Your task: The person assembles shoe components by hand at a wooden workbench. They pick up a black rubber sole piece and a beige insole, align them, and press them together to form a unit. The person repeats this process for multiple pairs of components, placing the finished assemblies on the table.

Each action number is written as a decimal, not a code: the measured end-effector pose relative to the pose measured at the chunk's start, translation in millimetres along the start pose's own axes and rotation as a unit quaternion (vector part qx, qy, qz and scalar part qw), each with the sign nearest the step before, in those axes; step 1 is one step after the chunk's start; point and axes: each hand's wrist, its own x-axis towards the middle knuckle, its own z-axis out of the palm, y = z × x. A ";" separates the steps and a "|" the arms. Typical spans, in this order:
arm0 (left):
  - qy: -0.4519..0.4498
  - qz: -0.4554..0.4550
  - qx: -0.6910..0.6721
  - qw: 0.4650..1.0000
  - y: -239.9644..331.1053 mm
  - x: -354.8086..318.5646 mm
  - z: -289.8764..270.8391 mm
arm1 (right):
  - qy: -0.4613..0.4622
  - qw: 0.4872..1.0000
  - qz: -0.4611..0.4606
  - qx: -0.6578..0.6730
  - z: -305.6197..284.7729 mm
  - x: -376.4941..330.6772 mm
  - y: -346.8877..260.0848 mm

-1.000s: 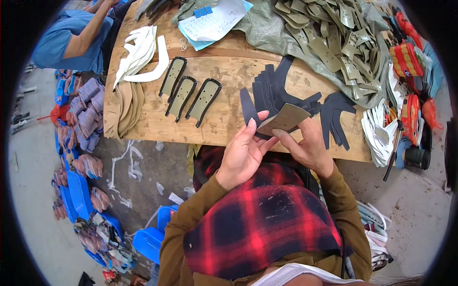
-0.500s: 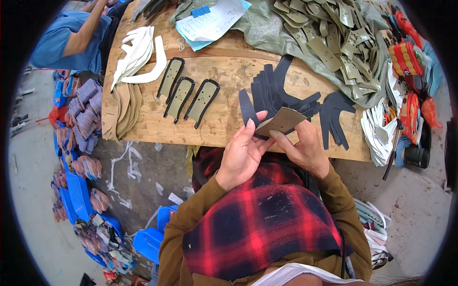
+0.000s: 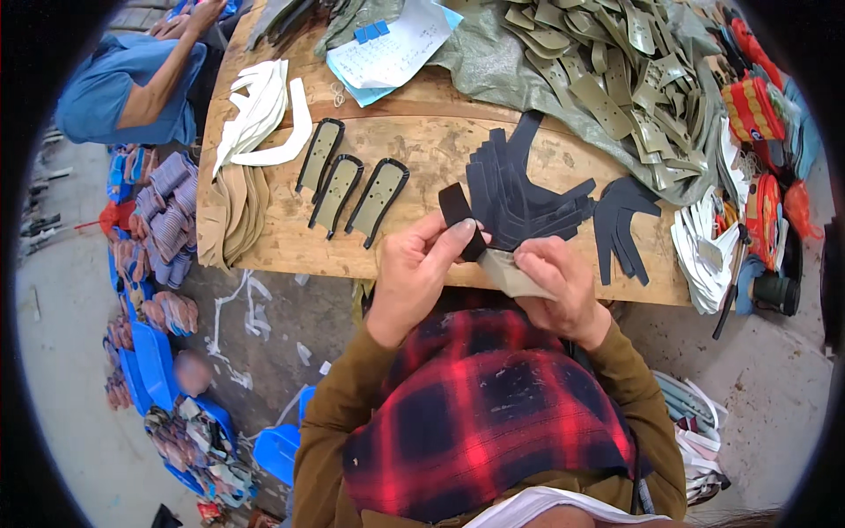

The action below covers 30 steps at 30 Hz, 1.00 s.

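Note:
My left hand (image 3: 415, 271) pinches a dark strip (image 3: 456, 207) between thumb and fingers, one end sticking up. The strip's other end lies against the edge of an olive-beige curved plate (image 3: 512, 275), which my right hand (image 3: 563, 289) grips at its far edge. Both pieces are held above the table's front edge, before my lap. Just beyond them lies a fanned stack of black V-shaped pieces (image 3: 519, 189), with a smaller black stack (image 3: 623, 224) to its right. To the left rest three olive plates with black edging, the nearest-right edged plate (image 3: 378, 202) among them.
White curved pieces (image 3: 255, 119) and tan pieces (image 3: 236, 211) lie at the table's left end. Papers (image 3: 392, 53) with a blue clip are at the back. A heap of olive plates (image 3: 616, 79) sits on a grey-green sheet (image 3: 493, 66). A person in blue (image 3: 132, 88) works at far left.
My left hand has drawn back and turned, raising the dark strip's end. The plate has tilted in my right hand, whose fingers now fold over it. The view has shifted slightly.

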 end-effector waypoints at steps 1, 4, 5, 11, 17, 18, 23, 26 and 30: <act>0.004 0.022 0.076 0.997 9.8 -1.2 -0.7 | -0.011 1.000 -0.010 -0.012 -4.6 3.2 -3.9; 0.036 0.122 0.283 0.950 11.3 -6.6 -4.1 | -0.023 0.998 -0.021 -0.051 -3.9 6.7 -8.9; 0.046 0.133 0.311 0.940 15.2 -10.9 -1.6 | -0.034 0.997 -0.017 -0.066 -5.5 7.9 -10.6; 0.057 0.214 0.374 0.900 21.3 -24.6 14.6 | -0.020 0.996 0.013 -0.091 -0.3 5.2 -10.5; 0.021 0.252 0.375 0.892 16.2 -29.9 15.1 | -0.015 0.995 0.043 -0.093 7.6 -0.3 -11.5; 0.020 0.262 0.377 0.888 16.5 -30.0 15.1 | -0.014 0.994 0.045 -0.094 8.5 -0.7 -11.7; 0.014 0.253 0.390 0.885 17.2 -32.3 14.1 | -0.013 0.993 0.061 -0.095 12.1 -0.5 -12.9; 0.012 0.262 0.396 0.880 15.3 -32.5 14.2 | -0.019 0.992 0.069 -0.101 13.4 -0.6 -12.7; -0.021 0.282 0.381 0.880 8.3 -26.5 11.4 | -0.040 0.989 0.086 -0.116 12.8 -2.7 -11.3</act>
